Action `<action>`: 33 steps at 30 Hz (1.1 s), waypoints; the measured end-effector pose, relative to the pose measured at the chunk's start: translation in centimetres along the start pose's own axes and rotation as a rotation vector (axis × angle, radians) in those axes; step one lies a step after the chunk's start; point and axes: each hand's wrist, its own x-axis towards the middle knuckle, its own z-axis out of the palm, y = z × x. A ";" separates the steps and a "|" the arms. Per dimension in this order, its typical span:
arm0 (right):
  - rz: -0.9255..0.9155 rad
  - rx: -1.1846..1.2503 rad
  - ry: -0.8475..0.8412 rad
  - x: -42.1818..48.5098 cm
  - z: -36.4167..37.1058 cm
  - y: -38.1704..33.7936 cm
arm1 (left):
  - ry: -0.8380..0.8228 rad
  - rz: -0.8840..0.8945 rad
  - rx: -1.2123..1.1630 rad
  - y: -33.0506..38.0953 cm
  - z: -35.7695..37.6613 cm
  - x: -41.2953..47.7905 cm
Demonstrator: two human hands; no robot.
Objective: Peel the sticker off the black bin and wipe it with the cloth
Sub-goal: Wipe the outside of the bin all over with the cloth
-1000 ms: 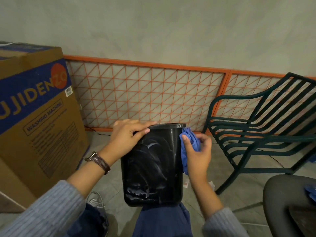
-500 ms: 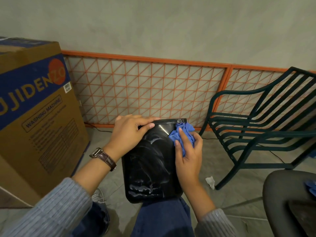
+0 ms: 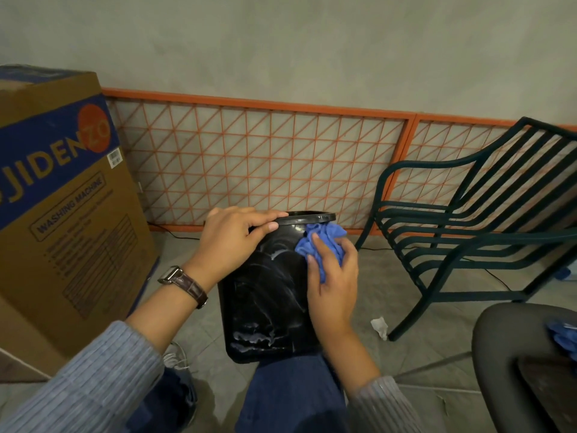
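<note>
**Two hands work on a black bin resting on our lap**

We look down at a black bin (image 3: 265, 295) lying tilted on our knee, its open rim pointing toward 12 o'clock. White streaks smear its upper side. Our left hand (image 3: 232, 242), arm reaching in from 8 o'clock, curls over the rim's near corner, fingers closed on the edge, a watch (image 3: 184, 284) on the wrist. Our right hand (image 3: 332, 285), arm entering from 5 o'clock, lies palm down on the bin's side, fingers closed on a bunched blue cloth (image 3: 321, 242) pressed just below the rim. A green chair (image 3: 468, 229) stands at 3 o'clock, a cardboard box (image 3: 62, 198) at 9 o'clock.
</note>
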 end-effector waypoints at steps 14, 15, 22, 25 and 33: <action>-0.324 -0.199 -0.106 -0.5 0.3 -0.4 | 0.045 0.061 0.045 0.2 -0.5 -0.5; -0.398 -0.202 -0.147 -0.7 0.0 0.3 | 0.045 0.059 0.052 -0.1 -0.5 -0.6; -0.318 -0.205 -0.103 0.8 -0.4 -0.1 | 0.079 0.091 0.087 0.8 -0.5 -0.7; -0.372 -0.218 -0.120 0.6 0.6 -1.4 | 0.114 0.130 0.109 1.3 -0.4 -0.7; -0.356 -0.215 -0.116 1.2 -0.6 -0.5 | 0.094 0.110 0.137 1.4 -0.7 -0.8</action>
